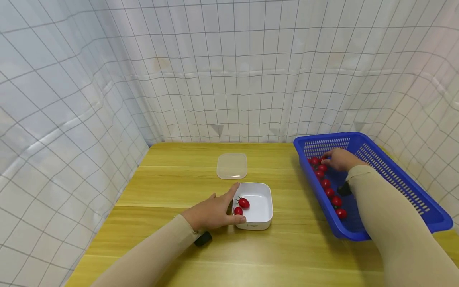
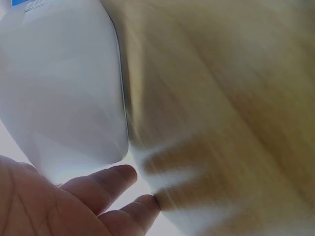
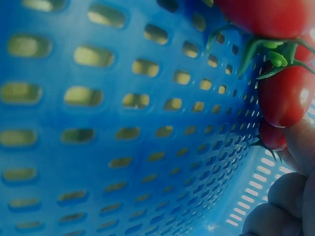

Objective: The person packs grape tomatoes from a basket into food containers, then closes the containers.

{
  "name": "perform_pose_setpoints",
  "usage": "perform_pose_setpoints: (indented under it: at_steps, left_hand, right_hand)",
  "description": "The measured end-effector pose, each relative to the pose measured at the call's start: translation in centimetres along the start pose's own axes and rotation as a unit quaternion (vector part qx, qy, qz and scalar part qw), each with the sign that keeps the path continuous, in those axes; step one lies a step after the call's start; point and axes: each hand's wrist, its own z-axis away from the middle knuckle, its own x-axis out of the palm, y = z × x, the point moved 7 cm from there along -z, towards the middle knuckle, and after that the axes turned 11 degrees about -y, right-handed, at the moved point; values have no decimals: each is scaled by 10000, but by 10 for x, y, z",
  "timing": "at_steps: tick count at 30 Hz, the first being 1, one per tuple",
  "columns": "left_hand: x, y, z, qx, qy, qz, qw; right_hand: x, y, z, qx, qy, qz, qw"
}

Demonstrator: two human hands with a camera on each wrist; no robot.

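Note:
A square white container (image 1: pixel 265 199) stands on the table with two red cherry tomatoes (image 1: pixel 244 203) at its left side. My left hand (image 1: pixel 215 211) holds the container from the left, thumb at the front rim and forefinger at the back corner. In the left wrist view, two other fingers (image 2: pixel 113 184) lie beside the container's wall. To the right, my right hand (image 1: pixel 342 159) reaches into a blue plastic basket (image 1: pixel 398 175) and pinches a cherry tomato (image 1: pixel 323 158) near its far left corner. The right wrist view shows several cherry tomatoes (image 3: pixel 285 96) with green stems close to the fingertips.
Several more cherry tomatoes (image 1: pixel 325 183) line the basket's left wall. A translucent square lid (image 1: pixel 232 166) lies flat behind the container. The wooden table (image 1: pixel 172 179) is bounded at back and sides by a white checked curtain (image 1: pixel 247 79).

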Motion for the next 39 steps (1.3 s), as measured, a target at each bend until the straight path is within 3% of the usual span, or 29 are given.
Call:
perform_pose_setpoints:
  at_steps: [27,39]
  left_hand:
    - [-1,1,2,62,24,-48,10000]
    - [-1,2,2,4,-3,-77,10000]
  right_hand:
    - [-4,-2,5,-59,20,-36,10000]
    - [-15,-3,8,-181,106,82,9997]
